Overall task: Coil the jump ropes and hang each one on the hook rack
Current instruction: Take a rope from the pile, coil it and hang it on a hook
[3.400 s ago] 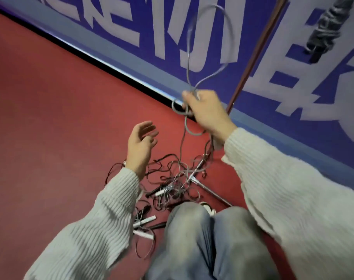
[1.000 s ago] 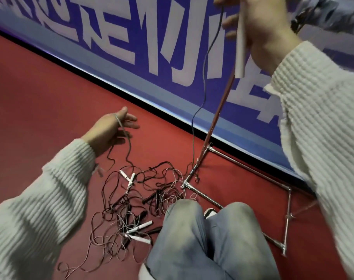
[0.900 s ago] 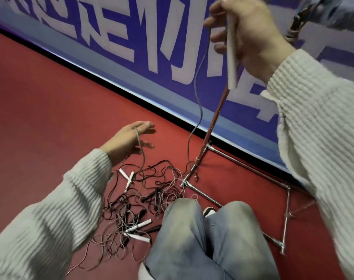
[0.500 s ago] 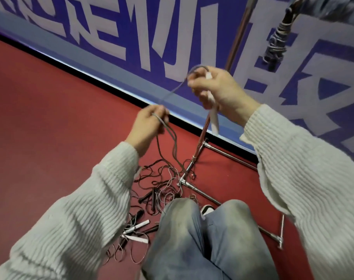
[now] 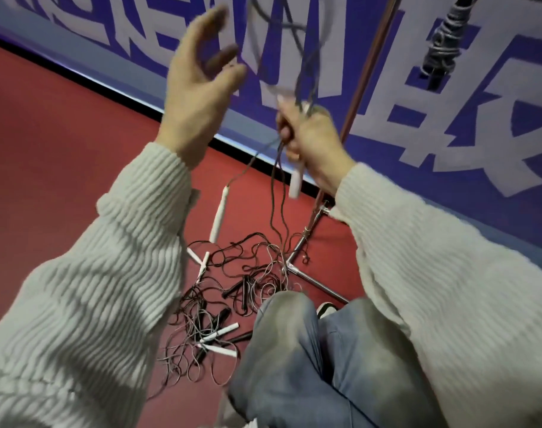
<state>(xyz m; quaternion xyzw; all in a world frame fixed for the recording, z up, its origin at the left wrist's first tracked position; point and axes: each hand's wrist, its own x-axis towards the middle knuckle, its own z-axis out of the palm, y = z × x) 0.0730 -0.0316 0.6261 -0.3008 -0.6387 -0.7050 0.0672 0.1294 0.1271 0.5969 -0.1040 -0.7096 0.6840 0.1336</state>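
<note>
**Jump rope gathered in your right hand, left hand raised free**

Jump rope (image 5: 297, 54) loops rise blurred above your right hand (image 5: 309, 140), whose fingers are curled round the gathered strands together with a white handle (image 5: 295, 180) that sticks out below the fist. From the underside of that fist, dark cord hangs down toward the floor, and one strand runs off to the left and ends at a second white handle (image 5: 219, 214) dangling near your left sleeve (image 5: 109, 273). Your left hand (image 5: 198, 88) is lifted high, left of the loops, with fingers spread and only loosely bent; it is motion-blurred, and you hold nothing in it.

On the red floor (image 5: 47, 149), just ahead of your knees (image 5: 294, 335), lies a tangled pile of ropes (image 5: 226, 298), thin dark and pale cords mixed with several white and black handles. The hanging cord from your right hand drops into the far edge of that pile. The metal base of the rack (image 5: 306, 267) sits on the floor touching the pile's right side, and its reddish upright pole (image 5: 368, 66) rises just behind your right hand. At the upper right a coiled rope bundle (image 5: 442, 47) hangs in front of the blue wall banner (image 5: 448, 118) with large white characters
</note>
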